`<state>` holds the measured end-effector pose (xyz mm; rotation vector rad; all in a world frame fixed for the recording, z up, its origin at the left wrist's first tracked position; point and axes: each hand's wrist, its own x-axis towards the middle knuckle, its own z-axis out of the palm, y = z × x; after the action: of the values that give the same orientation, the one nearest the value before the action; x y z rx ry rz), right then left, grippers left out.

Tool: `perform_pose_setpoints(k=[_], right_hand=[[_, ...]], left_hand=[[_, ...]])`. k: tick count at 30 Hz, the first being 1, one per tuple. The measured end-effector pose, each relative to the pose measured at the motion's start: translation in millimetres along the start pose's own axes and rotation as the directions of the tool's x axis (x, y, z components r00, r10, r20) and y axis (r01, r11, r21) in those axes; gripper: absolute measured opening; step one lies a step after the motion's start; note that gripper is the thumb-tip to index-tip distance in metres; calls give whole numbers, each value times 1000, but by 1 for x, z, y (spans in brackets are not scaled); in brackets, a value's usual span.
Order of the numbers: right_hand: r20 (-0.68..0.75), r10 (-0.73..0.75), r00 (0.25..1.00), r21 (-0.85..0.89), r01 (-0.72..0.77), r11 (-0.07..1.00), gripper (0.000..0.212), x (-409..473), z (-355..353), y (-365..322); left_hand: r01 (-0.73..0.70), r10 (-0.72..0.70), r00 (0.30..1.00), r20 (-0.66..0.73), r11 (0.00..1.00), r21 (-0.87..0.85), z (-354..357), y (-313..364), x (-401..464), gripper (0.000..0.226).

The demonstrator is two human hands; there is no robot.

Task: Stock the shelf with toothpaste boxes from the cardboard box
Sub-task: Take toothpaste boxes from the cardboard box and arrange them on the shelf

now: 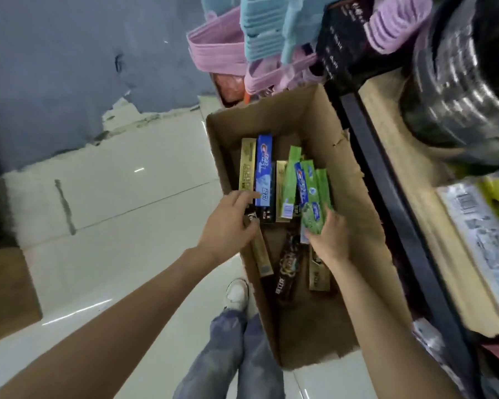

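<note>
Pale glossy floor tiles (113, 203) fill the left side, with a grey wall (69, 67) above them whose lower edge is chipped and ragged. A brown board (6, 295) sits at the far left edge. Near the bottom centre stand the person's legs in blue-grey trousers (228, 355) and a white shoe (237, 293), just beside the cardboard box (366, 226).

That open box rests on the floor and holds toothpaste boxes lying lengthwise: a gold box (247, 165) against its left wall, a blue box (263, 171) touching it, another gold one, several green ones, and dark ones lower down. The left hand (228, 228) reaches over the box's left wall, its fingers (248, 195) loosely spread, the forefinger touching the blue box; it has hold of nothing that can be seen. The right hand (330, 237) is inside the box with its fingers curled around the near end of a green toothpaste box (311, 208), gripping it.

To the right runs the shelf (386, 180), with a dark front rail and pale boards carrying packaged goods. Pink and blue hangers (260, 33) hang bunched above the box.
</note>
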<state>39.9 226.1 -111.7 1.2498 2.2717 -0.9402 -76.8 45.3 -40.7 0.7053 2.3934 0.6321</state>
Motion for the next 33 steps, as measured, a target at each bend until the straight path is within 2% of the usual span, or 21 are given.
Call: perform_pose_setpoints(k=[3, 6, 9, 11, 14, 16, 17, 18, 20, 21, 22, 28, 30, 33], right_hand=[[-18, 78, 997, -15, -78, 997, 91, 48, 31, 18], [-34, 19, 999, -8, -20, 1000, 103, 73, 57, 32], [-98, -38, 994, -31, 35, 999, 100, 86, 64, 38], [-118, -51, 992, 0, 51, 999, 96, 83, 61, 41], [-77, -46, 996, 169, 59, 984, 90, 59, 51, 42], [-5, -39, 999, 453, 37, 891, 85, 36, 39, 41], [43, -26, 999, 605, -5, 796, 82, 23, 31, 39], [100, -3, 995, 727, -72, 683, 81, 9, 21, 37], [204, 39, 978, 849, -196, 492, 80, -21, 2, 32], [224, 46, 974, 874, -221, 434, 79, -37, -9, 28], [230, 51, 972, 890, -231, 394, 77, -53, -21, 22], [211, 57, 976, 947, -218, 235, 53, -149, -88, -26], [164, 42, 986, 956, -170, 237, 51, -183, -110, -42], [90, 5, 996, 945, -87, 317, 52, -234, -138, -66]], left_hand=[[-37, 37, 997, 62, 999, -8, 56, 0, 42, 59], [75, -72, 985, 159, 997, -12, 112, -7, 88, 76], [222, -205, 965, 166, 971, -91, 154, -13, 133, 88], [254, -244, 962, 124, 964, -74, 171, -13, 151, 91], [261, -261, 960, 103, 965, 13, 179, -12, 159, 86], [320, -303, 941, 149, 942, -106, 167, -12, 153, 64], [387, -343, 917, 203, 889, -245, 155, -11, 147, 53], [461, -373, 885, 280, 788, -409, 138, -7, 135, 45], [554, -345, 832, 433, 513, -656, 98, 8, 102, 44], [561, -318, 827, 463, 423, -712, 79, 16, 83, 48], [555, -297, 831, 470, 386, -737, 60, 23, 65, 49], [528, -215, 849, 482, 350, -774, -38, 85, -26, 23], [502, -185, 864, 469, 380, -777, -63, 110, -53, 23], [441, -132, 891, 434, 476, -761, -93, 145, -91, 28]])
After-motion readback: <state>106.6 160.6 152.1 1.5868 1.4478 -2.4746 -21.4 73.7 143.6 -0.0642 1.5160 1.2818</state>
